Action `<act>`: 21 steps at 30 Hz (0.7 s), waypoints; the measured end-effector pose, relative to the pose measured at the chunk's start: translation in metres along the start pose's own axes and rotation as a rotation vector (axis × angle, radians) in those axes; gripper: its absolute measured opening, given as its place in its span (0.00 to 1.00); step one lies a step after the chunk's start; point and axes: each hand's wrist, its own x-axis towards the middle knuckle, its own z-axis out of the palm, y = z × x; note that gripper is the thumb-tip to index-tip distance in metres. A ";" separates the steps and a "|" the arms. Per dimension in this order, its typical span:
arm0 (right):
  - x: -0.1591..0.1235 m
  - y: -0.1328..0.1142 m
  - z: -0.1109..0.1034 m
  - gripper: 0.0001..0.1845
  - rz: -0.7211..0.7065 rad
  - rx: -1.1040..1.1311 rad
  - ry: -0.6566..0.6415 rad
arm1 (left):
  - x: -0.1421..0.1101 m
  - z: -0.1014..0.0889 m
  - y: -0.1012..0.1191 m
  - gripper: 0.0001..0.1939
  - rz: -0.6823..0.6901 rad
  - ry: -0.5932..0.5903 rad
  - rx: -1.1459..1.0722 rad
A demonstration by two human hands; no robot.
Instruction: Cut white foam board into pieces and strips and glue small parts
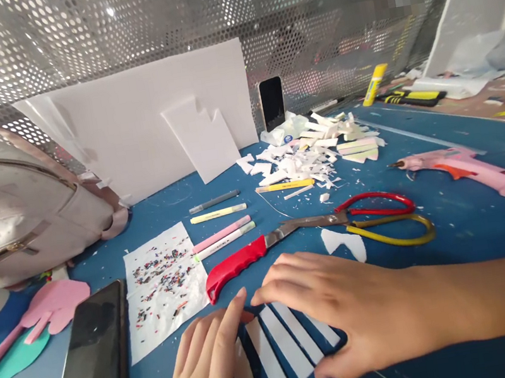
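Several narrow white strips (286, 342) lie side by side on the blue tabletop, between and under my hands. Over the left end of the row, my left hand (208, 365) rests with fingers stretched out, beside a pale curved piece (243, 372) that it partly covers. My right hand (342, 305) spans the strips from the right, fingertips at their far ends and thumb near their close ends. Its fingers are apart from the thumb, and it covers part of the rightmost strip (323, 331). Just beyond lie a red-handled cutter (239, 269) and scissors (381, 212) with red and yellow handles.
Glitter-like bits cover a white sheet (166, 292) near markers (221, 235). A dark phone (89, 368) lies left, below a backpack (19, 200). White scraps (305, 155) are heaped behind, before another phone (272, 103). A pink glue gun (470, 170) lies right.
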 end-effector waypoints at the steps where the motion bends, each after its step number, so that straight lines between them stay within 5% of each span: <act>1: 0.001 0.000 0.002 0.42 -0.006 0.004 0.007 | -0.001 0.002 -0.001 0.48 0.003 0.003 0.001; 11: 0.001 -0.004 0.010 0.39 -0.029 0.006 0.030 | -0.004 0.011 -0.006 0.41 0.074 0.089 -0.037; 16: -0.007 -0.006 -0.008 0.43 -0.017 -0.117 -0.009 | 0.000 0.007 -0.002 0.51 0.120 0.027 -0.025; 21: -0.010 -0.008 -0.025 0.39 0.088 -0.187 -0.096 | 0.007 0.007 0.010 0.48 0.077 0.017 -0.051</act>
